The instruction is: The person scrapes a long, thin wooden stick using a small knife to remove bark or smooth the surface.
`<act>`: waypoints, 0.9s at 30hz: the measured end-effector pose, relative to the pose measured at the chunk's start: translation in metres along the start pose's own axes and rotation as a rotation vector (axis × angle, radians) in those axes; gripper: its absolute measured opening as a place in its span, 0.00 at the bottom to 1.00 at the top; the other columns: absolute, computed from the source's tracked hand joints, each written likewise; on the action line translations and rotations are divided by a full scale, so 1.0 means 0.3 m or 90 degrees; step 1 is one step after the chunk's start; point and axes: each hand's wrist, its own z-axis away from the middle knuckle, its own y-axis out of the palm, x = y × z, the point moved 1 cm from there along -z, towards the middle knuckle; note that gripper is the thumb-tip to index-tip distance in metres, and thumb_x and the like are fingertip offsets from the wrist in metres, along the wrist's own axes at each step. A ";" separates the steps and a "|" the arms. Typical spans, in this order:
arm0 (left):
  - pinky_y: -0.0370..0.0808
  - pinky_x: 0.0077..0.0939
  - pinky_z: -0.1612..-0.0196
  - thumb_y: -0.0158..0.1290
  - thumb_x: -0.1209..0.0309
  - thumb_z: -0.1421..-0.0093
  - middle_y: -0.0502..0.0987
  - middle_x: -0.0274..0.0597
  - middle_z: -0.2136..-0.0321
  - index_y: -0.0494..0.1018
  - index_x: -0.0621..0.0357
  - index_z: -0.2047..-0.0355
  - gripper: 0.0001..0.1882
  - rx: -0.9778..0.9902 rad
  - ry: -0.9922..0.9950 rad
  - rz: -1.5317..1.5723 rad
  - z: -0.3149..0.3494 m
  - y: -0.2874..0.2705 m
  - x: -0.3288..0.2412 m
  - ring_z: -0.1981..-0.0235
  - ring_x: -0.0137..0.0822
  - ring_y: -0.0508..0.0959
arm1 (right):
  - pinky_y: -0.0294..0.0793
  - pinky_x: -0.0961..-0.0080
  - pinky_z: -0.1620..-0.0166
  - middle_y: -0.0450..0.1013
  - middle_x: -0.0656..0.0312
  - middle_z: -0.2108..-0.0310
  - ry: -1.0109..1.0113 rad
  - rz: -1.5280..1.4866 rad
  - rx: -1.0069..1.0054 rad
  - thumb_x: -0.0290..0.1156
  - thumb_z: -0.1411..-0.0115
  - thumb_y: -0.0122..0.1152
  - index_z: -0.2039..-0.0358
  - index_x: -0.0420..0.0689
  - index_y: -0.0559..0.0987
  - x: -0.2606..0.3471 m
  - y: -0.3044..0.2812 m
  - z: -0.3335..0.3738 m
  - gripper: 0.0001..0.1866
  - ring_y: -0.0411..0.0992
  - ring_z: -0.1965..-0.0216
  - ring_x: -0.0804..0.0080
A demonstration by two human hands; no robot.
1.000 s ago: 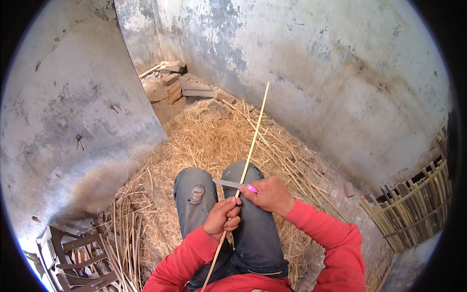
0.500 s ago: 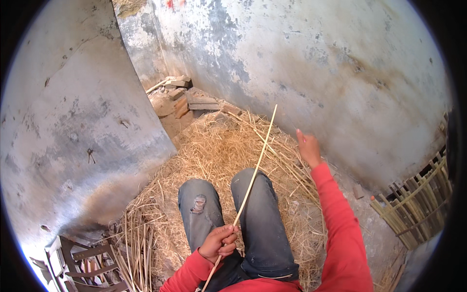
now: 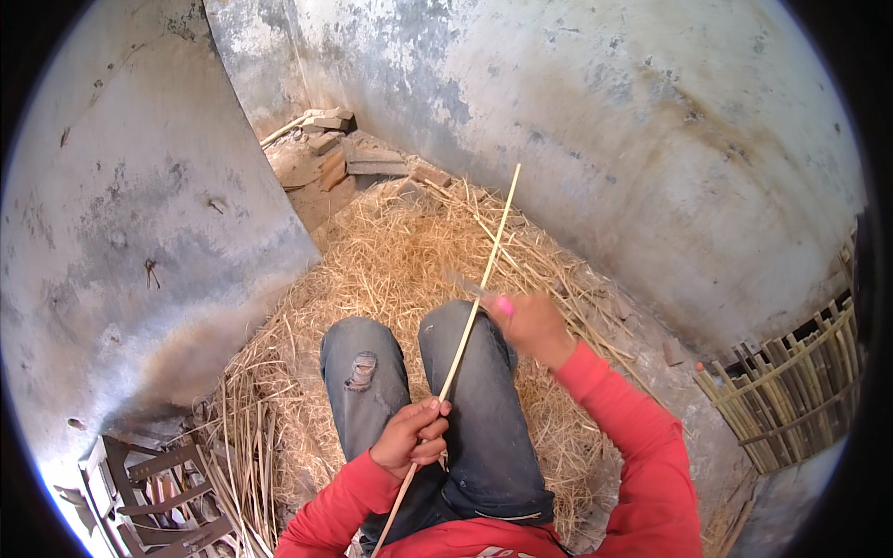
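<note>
A long, thin pale strip of split bamboo or cane (image 3: 499,236) slants up from my lap, over my right knee and out above the shavings. My left hand (image 3: 412,435) is closed around its lower part, between my thighs. My right hand (image 3: 530,327) is closed, at the strip just beyond my right knee. From its fingers juts a thin grey blade, blurred by motion, which looks like a small knife (image 3: 465,283). A bright pink spot shows at the thumb; whether it is handle or wrapping I cannot tell. The fingers hide the knife's grip.
Pale shavings (image 3: 381,256) cover the floor around my legs. Long strips (image 3: 244,456) lie at left beside a dark slatted frame (image 3: 167,507). Bricks (image 3: 377,167) lie in the far corner. A woven slat basket or panel (image 3: 791,395) stands at right by the wall (image 3: 595,139).
My right hand has swung left and nearer, from beyond the strip's right side to the strip by my knee. My left hand keeps its hold; the view has shifted slightly.
</note>
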 end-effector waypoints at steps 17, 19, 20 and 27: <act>0.53 0.18 0.85 0.39 0.57 0.22 0.55 0.27 0.83 0.68 0.53 0.60 0.15 0.003 0.058 -0.118 0.155 0.038 -0.164 0.88 0.21 0.56 | 0.74 0.71 0.74 0.81 0.45 0.70 0.352 -0.686 -0.106 0.60 0.29 0.51 0.69 0.38 0.80 -0.311 -0.148 -0.466 0.33 0.80 0.72 0.64; 0.54 0.18 0.85 0.38 0.57 0.21 0.55 0.27 0.83 0.68 0.54 0.61 0.16 0.006 0.100 -0.136 0.112 0.106 -0.279 0.88 0.21 0.57 | 0.73 0.82 0.77 0.80 0.49 0.60 0.204 -0.750 -0.270 0.50 0.31 0.62 0.61 0.43 0.70 -0.040 -0.208 -0.511 0.21 0.79 0.74 0.74; 0.55 0.19 0.86 0.37 0.57 0.21 0.57 0.28 0.84 0.68 0.54 0.61 0.16 0.018 0.114 -0.151 0.081 0.137 -0.329 0.89 0.23 0.57 | 0.73 0.82 0.77 0.80 0.49 0.60 0.201 -0.752 -0.269 0.50 0.31 0.62 0.61 0.43 0.70 0.031 -0.240 -0.532 0.21 0.79 0.74 0.74; 0.71 0.24 0.81 0.36 0.54 0.23 0.68 0.37 0.83 0.68 0.59 0.62 0.21 0.108 0.210 -0.338 -0.092 0.249 -0.602 0.85 0.31 0.70 | 0.76 0.82 0.77 0.79 0.47 0.56 -0.008 -0.718 -0.223 0.24 0.39 0.68 0.60 0.43 0.63 0.310 -0.349 -0.684 0.19 0.79 0.76 0.74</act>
